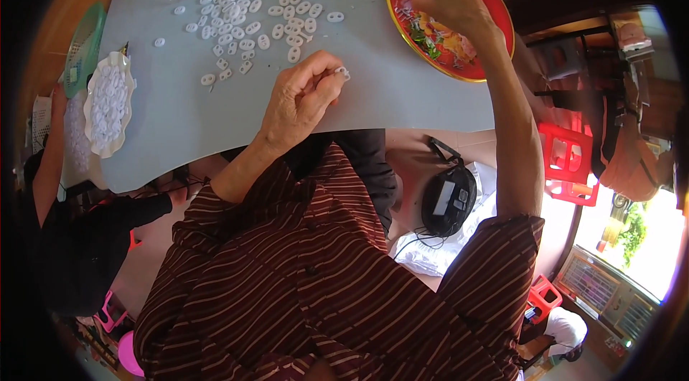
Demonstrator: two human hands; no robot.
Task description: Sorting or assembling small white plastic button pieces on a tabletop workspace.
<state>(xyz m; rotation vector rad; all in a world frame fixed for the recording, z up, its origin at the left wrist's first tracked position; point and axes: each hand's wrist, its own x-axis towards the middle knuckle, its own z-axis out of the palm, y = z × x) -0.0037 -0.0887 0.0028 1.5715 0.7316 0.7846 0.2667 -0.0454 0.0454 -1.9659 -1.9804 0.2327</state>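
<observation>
My left hand (303,100) is closed in a pinch above the near part of the grey table. A small white plastic piece with holes (344,73) sticks out past its thumb and forefinger. Over a round red tray with a gold rim (495,19), my right hand (452,2) is closed with the fingers curled in; whatever they may hold is hidden. Small bits too tiny to name lie on the tray's flower-patterned bottom. Many white two-holed plastic pieces (233,11) are scattered in a loose heap on the table, beyond my left hand.
A scalloped white dish (123,69) full of white pieces stands at the table's left edge, by a green basket (85,47). Another person's arm (49,158) reaches in there. A black bag (448,201) lies below the table; red stools (567,151) stand to the right.
</observation>
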